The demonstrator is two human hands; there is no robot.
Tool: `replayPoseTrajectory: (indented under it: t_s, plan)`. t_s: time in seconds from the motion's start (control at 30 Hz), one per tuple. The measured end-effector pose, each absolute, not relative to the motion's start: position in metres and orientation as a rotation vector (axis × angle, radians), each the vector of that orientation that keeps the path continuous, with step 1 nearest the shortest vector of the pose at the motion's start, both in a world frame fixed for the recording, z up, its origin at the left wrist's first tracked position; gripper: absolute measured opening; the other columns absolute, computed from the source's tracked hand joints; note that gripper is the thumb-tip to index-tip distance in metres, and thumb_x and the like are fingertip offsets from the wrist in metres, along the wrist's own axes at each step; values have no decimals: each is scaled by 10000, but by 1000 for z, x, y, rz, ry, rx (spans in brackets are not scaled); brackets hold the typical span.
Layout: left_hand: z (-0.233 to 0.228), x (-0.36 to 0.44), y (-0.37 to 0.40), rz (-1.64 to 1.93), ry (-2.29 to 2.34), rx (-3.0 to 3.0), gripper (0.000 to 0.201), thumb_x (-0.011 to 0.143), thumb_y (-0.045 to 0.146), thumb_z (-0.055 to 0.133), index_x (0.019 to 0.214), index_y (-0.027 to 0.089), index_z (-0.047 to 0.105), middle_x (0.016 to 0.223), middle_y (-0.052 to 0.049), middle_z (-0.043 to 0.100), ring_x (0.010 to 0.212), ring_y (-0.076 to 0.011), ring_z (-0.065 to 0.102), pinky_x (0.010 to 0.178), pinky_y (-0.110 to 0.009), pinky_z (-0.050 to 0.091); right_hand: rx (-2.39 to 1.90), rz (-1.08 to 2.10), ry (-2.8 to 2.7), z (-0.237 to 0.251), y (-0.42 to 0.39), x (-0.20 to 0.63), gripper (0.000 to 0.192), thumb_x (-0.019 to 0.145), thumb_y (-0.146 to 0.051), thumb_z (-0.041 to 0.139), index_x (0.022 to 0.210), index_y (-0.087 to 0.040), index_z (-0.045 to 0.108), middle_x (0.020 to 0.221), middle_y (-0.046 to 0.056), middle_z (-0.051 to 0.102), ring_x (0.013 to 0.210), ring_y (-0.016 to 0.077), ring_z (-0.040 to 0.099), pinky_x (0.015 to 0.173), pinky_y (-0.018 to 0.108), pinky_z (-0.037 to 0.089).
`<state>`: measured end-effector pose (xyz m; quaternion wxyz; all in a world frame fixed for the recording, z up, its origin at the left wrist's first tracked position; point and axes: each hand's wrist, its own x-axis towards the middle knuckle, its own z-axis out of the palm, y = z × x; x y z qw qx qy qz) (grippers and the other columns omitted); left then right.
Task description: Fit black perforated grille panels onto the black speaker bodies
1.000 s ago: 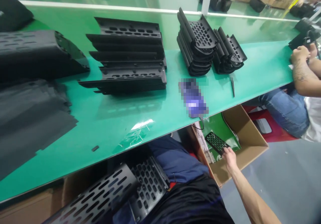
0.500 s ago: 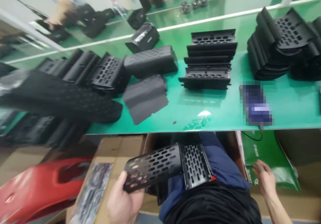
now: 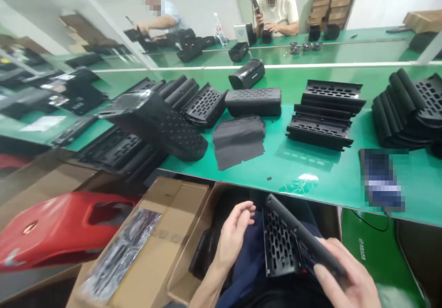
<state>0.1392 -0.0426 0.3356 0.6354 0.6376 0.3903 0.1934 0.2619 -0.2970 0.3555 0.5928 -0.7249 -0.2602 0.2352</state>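
My right hand (image 3: 347, 282) is shut on a black perforated plastic shell (image 3: 278, 243) that lies over my lap, below the edge of the green bench (image 3: 311, 167). Its fingers wrap the shell's long upper edge (image 3: 304, 236). My left hand (image 3: 235, 234) hovers just left of the shell with fingers apart and slightly curled, holding nothing. I cannot tell whether its fingertips touch the shell.
On the bench are a stack of slotted black trays (image 3: 324, 114), nested curved shells (image 3: 407, 110), dark fabric sheets (image 3: 238, 142), a grille housing (image 3: 253, 101) and a large tilted shell (image 3: 162, 124). A cardboard box (image 3: 165, 234) and red stool (image 3: 58, 227) stand left. Two people (image 3: 276, 8) work opposite.
The view has swung left and up. My left hand has let go of the perforated shell and opened. My right hand has come in from the green bag and gripped the shell.
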Motion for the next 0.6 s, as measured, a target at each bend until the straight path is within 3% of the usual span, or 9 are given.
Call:
replayPoseTrajectory:
  t_s: [0.1, 0.2, 0.3, 0.37, 0.43, 0.53, 0.6]
  plan:
    - [313, 139, -41, 294, 1090, 1418, 715, 847, 811, 516, 1100, 156, 654, 875, -75, 695, 650, -187, 656, 486, -266, 515, -1850, 334, -1076, 345, -281, 250, 525, 885, -169, 725, 1392, -291, 664, 1146, 92, 742, 985, 300, 709, 852, 396, 626]
    - [303, 137, -50, 9, 1007, 1446, 787, 874, 846, 362, 1124, 152, 635, 822, -55, 675, 511, -165, 610, 417, -271, 458, -1987, 377, -1365, 341, -259, 229, 635, 767, -90, 731, 1389, -174, 632, 1201, 134, 731, 1014, 312, 725, 871, 419, 656]
    - [307, 142, -61, -136, 883, 1591, 711, 929, 776, 342, 1174, 177, 636, 847, -67, 706, 584, -210, 670, 485, -301, 484, -1933, 515, -1475, 351, -248, 218, 631, 699, -100, 753, 1321, -135, 660, 1235, 150, 728, 1025, 297, 744, 848, 336, 665]
    - [311, 149, -65, -172, 884, 1722, 589, 947, 678, 430, 1201, 184, 624, 805, -64, 724, 692, -256, 710, 589, -330, 505, -1854, 543, -1375, 356, -248, 226, 419, 825, -169, 703, 1243, -195, 696, 1180, 104, 747, 1020, 251, 743, 866, 299, 644]
    - [312, 155, -66, -178, 931, 1815, 469, 947, 553, 490, 1196, 176, 613, 763, -66, 738, 773, -287, 727, 701, -359, 509, -1909, 519, -1109, 351, -249, 247, 236, 971, -273, 594, 1172, -240, 714, 1136, 78, 749, 1013, 239, 732, 900, 341, 621]
    - [307, 154, -67, -141, 926, 1779, 405, 926, 427, 506, 1219, 160, 591, 912, -118, 786, 904, -311, 746, 844, -396, 524, -2073, 532, -701, 326, -242, 279, 424, 988, -479, 558, 1255, -173, 682, 1169, 155, 743, 978, 306, 739, 877, 470, 621]
    - [302, 145, -70, -72, 889, 1691, 445, 894, 413, 542, 1255, 155, 579, 1125, -163, 780, 1051, -324, 737, 957, -415, 526, -2015, 645, -710, 308, -235, 285, 466, 972, -487, 556, 1240, -133, 697, 1146, 181, 767, 1006, 324, 758, 905, 479, 625]
